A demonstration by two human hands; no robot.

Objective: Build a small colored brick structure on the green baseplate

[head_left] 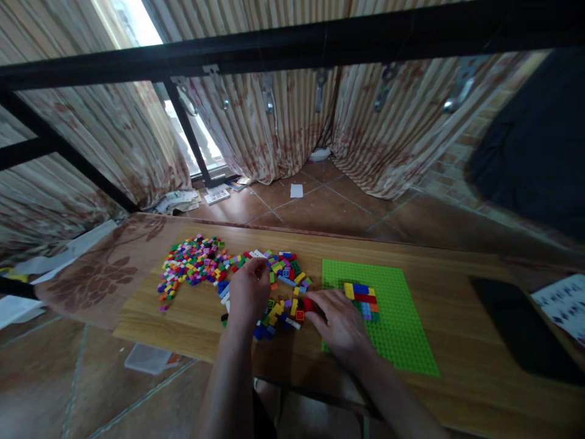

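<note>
Toy bricks (276,310) on desk (183,332)
L hand (249,289) over 'em, fingers bent, can't tell grip; R hand (340,323) at bricks' 4 o'clock, fingers pinching red brick (308,303); green baseplate (402,332) approx. 3 o'clock.

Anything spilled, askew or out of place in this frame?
Mainly the floor: a single white sheet lies by itself on the tiles, and a clear plastic container sits below the table, looking stray. The loose bricks are spread untidily, but show no obvious damage.
</note>
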